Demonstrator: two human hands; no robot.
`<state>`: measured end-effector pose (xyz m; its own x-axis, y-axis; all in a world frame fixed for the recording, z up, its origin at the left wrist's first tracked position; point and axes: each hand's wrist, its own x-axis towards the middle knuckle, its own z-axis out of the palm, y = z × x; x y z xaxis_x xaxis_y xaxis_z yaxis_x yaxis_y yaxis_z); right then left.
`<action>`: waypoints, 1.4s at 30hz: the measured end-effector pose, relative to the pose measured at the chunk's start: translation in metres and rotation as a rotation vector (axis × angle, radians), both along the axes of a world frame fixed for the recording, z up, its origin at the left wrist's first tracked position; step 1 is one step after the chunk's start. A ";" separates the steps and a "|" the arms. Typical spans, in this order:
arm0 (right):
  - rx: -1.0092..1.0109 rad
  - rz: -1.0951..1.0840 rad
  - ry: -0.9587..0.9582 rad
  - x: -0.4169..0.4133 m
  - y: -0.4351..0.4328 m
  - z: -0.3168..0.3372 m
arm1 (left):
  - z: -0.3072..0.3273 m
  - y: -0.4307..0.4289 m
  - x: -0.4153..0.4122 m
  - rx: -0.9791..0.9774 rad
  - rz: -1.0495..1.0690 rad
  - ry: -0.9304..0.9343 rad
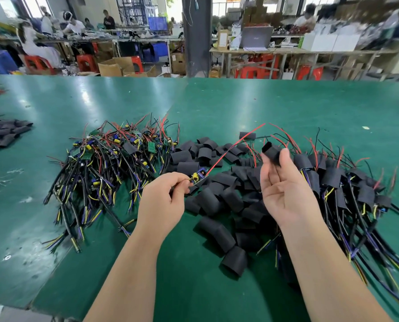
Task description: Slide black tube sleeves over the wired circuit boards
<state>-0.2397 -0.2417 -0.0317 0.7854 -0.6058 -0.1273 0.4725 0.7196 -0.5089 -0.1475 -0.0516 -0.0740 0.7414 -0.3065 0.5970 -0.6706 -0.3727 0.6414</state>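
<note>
Near table [194,287] edge: green mat, with a seam running diagonally from lower left toward the far centre. Left hand [161,201]: fingers curled, pinching the cable end of one wired circuit board [198,177], held just above the mat; its red lead [235,142] arcs up and right. Right hand [284,189]: palm up, thumb and fingertips pinching one black sleeve [271,151], apart from the board, open end facing left. Under and between the hands: heap of loose sleeves [217,196]. Left of it, touching: tangle of bare boards [105,163] with black, yellow and blue wires. Right: sleeved boards [347,189], wires trailing to the right frame edge. Small sleeve pile [3,133] at the left edge, well apart. Beyond the heaps, open green surface to the far edge.
</note>
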 end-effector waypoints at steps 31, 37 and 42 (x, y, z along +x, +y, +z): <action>-0.257 -0.185 0.091 -0.003 -0.013 0.001 | 0.007 -0.008 -0.018 0.209 -0.057 -0.090; -0.489 0.244 0.238 0.002 0.017 -0.001 | 0.009 -0.012 -0.022 0.134 -0.063 -0.079; -0.489 0.231 0.373 0.006 0.021 -0.007 | 0.009 -0.012 -0.022 0.115 -0.014 -0.098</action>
